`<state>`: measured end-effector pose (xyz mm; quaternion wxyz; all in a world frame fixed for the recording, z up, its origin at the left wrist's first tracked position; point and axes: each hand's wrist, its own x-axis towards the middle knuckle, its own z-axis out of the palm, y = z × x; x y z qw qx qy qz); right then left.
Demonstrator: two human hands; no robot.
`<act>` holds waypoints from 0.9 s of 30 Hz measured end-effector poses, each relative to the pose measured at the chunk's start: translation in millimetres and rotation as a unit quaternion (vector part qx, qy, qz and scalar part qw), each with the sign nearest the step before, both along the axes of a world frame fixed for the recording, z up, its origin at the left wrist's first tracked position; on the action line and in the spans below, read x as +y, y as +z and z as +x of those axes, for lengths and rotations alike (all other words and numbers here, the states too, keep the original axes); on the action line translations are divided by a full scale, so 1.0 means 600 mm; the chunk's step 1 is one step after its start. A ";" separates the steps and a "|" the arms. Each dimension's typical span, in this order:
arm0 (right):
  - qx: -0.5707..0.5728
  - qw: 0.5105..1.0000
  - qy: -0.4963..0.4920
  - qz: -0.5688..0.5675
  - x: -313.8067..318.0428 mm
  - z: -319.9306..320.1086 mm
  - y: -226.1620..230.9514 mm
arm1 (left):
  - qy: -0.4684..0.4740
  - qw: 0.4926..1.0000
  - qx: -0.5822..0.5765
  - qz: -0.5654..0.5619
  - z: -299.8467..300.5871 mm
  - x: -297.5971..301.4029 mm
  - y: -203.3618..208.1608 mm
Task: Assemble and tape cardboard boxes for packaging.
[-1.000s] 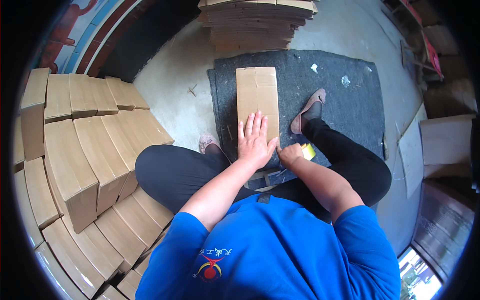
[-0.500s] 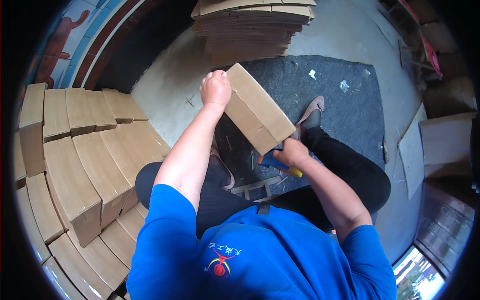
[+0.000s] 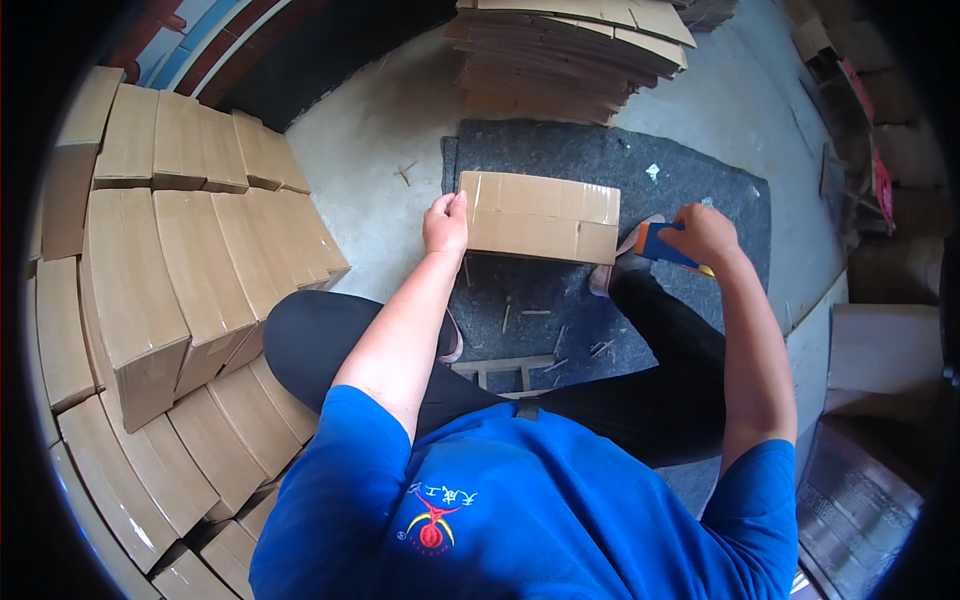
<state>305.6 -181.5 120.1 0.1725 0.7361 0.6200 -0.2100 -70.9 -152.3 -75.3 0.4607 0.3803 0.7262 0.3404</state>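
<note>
A long brown cardboard box (image 3: 542, 218) lies crosswise in front of me, over the dark mat. Shiny clear tape shows at its ends. My left hand (image 3: 445, 226) is closed on the box's left end, thumb near the top edge. Off the right end, apart from the box, my right hand (image 3: 704, 236) is wrapped round a blue tape dispenser (image 3: 664, 246) with orange and yellow parts. My fingers cover part of the dispenser.
Brown cartons (image 3: 130, 270) are stacked along my left. A pile of flat cardboard (image 3: 570, 60) stands ahead. Scraps litter the dark mat (image 3: 700, 185), and a small frame (image 3: 505, 372) lies between my legs. More cardboard (image 3: 885, 345) stands at the right.
The box has turned from slanting to nearly level across my view. My right hand has moved away from its end, up and to the right, with the tape dispenser.
</note>
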 end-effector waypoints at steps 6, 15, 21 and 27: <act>0.320 0.938 -0.059 0.119 -0.050 -0.005 0.123 | -0.105 0.985 -0.018 0.133 0.088 -0.046 0.150; 0.466 0.873 -0.025 0.141 -0.077 -0.064 0.084 | -0.181 0.830 -0.514 -0.115 0.121 -0.089 0.288; 0.514 0.845 -0.067 0.132 -0.084 -0.086 0.056 | -0.159 0.788 -0.575 -0.156 0.092 -0.092 0.268; 0.461 0.879 -0.077 0.095 -0.067 -0.156 0.041 | -0.065 0.908 -0.393 -0.127 0.093 -0.114 0.210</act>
